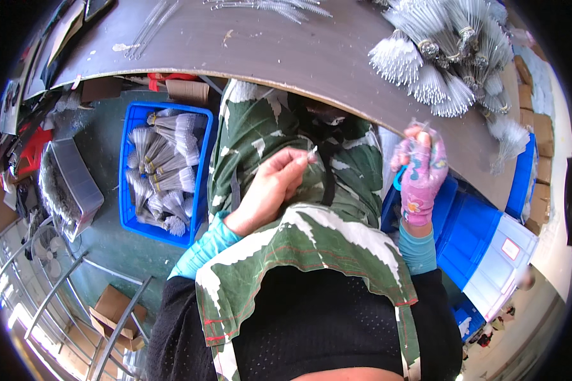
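Note:
Over my lap, my left hand is bare and pinches something small with a pale, shiny tip between thumb and forefinger; I cannot tell its kind. My right hand, in a pink floral glove with bare fingertips, is raised beside the table's front edge. Its fingers are curled together, and a thin, clear or whitish bit shows at their tips, too blurred to name. A small light-blue loop sticks out beside the palm. Nearest to that hand on the table lie bundles of thin wire brushes with white bristles.
Loose wire brushes lie on the brown table. At my left, a blue crate holds several brush bundles, beside a clear bin. Blue and clear boxes stand at my right. A metal rack and cardboard box are lower left.

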{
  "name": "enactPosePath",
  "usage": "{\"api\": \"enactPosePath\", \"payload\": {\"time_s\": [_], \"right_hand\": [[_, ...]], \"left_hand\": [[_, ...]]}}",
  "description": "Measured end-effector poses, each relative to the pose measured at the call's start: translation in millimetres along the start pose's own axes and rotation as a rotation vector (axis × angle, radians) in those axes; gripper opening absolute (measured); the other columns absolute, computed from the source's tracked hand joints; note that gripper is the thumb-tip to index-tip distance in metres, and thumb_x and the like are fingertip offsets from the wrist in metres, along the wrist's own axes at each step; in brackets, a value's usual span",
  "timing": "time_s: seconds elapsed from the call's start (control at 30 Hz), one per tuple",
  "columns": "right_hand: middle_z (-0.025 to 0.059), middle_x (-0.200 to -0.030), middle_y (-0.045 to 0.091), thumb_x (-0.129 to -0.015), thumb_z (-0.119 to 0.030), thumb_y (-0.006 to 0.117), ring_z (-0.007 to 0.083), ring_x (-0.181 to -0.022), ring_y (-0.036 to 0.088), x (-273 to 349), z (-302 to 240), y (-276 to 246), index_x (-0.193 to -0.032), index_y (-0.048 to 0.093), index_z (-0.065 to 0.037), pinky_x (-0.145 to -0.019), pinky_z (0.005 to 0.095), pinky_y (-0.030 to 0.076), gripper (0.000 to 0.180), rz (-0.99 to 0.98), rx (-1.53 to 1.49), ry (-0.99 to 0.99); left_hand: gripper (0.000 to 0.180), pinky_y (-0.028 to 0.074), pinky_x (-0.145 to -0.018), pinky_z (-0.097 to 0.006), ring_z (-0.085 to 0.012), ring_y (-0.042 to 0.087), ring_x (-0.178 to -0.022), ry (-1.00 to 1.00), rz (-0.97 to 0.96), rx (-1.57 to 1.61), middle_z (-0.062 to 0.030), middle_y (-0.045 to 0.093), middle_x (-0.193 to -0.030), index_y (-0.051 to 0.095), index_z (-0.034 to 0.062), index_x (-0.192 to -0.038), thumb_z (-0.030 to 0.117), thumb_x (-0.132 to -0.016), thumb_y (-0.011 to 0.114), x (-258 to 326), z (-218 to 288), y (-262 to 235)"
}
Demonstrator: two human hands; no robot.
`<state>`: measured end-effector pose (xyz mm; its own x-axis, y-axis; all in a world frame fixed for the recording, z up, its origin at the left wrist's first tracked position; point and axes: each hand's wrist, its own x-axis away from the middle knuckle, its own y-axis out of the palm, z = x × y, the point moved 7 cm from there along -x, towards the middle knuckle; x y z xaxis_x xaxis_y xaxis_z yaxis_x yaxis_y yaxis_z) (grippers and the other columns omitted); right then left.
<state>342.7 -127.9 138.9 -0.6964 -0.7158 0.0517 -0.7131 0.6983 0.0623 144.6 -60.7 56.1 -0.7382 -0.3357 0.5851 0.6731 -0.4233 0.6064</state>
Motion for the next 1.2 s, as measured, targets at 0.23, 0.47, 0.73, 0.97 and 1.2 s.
{"api": "enactPosePath", "payload": {"time_s": [0.23, 0.47, 0.73, 0.97, 1.2], "right_hand": [[0.0006, -0.058, 0.047, -0.096, -0.026, 0.043, 0.0073, -0.048, 0.046, 28, 36, 48, -0.092, 0.053, -0.001, -0.043, 0.0197, 0.036, 0.027, -0.430, -0.026, 0.523], [-0.0013, -0.057, 0.047, -0.094, -0.028, 0.046, 0.0052, -0.045, 0.043, 47, 46, 63, -0.088, 0.055, -0.002, -0.041, 0.0187, 0.036, 0.028, -0.588, -0.059, 0.798], [-0.0013, -0.055, 0.047, -0.093, -0.030, 0.048, 0.0053, -0.042, 0.042, 51, 49, 66, -0.087, 0.057, -0.002, -0.039, 0.0190, 0.035, 0.030, -0.608, -0.065, 0.852], [-0.0011, -0.053, 0.046, -0.093, -0.030, 0.048, 0.0059, -0.040, 0.042, 51, 49, 64, -0.085, 0.057, -0.001, -0.038, 0.0189, 0.034, 0.031, -0.598, -0.059, 0.859], [-0.0021, -0.051, 0.044, -0.093, -0.030, 0.048, 0.0064, -0.039, 0.041, 56, 54, 64, -0.082, 0.056, 0.000, -0.038, 0.0193, 0.033, 0.033, -0.607, -0.249, 1.004]], "left_hand": [[0.015, 0.024, -0.048, -0.016, -0.0010, 0.031, -0.055, 0.104, -0.087, -0.059, 0.0080, 0.039, -0.064, 0.057, 0.0060, -0.099, 0.018, -0.092, 0.051, -3, 15, 14], [0.015, 0.026, -0.049, -0.017, -0.0017, 0.033, -0.056, 0.104, -0.087, -0.042, 0.0066, 0.043, -0.066, 0.056, 0.0054, -0.100, 0.017, -0.093, 0.051, -4, 10, 12], [0.014, 0.029, -0.053, -0.017, -0.0026, 0.035, -0.059, 0.114, -0.118, -0.026, 0.0027, 0.054, -0.076, 0.055, 0.0046, -0.099, 0.015, -0.094, 0.048, -2, 13, 16], [0.014, 0.029, -0.053, -0.017, -0.0029, 0.034, -0.059, 0.113, -0.133, -0.031, 0.0016, 0.055, -0.077, 0.055, 0.0041, -0.099, 0.015, -0.094, 0.047, -3, 12, 17], [0.013, 0.026, -0.050, -0.018, -0.0023, 0.032, -0.057, 0.096, -0.117, -0.023, 0.0066, 0.043, -0.067, 0.057, 0.0042, -0.096, 0.015, -0.092, 0.050, -5, 5, 11]]}}
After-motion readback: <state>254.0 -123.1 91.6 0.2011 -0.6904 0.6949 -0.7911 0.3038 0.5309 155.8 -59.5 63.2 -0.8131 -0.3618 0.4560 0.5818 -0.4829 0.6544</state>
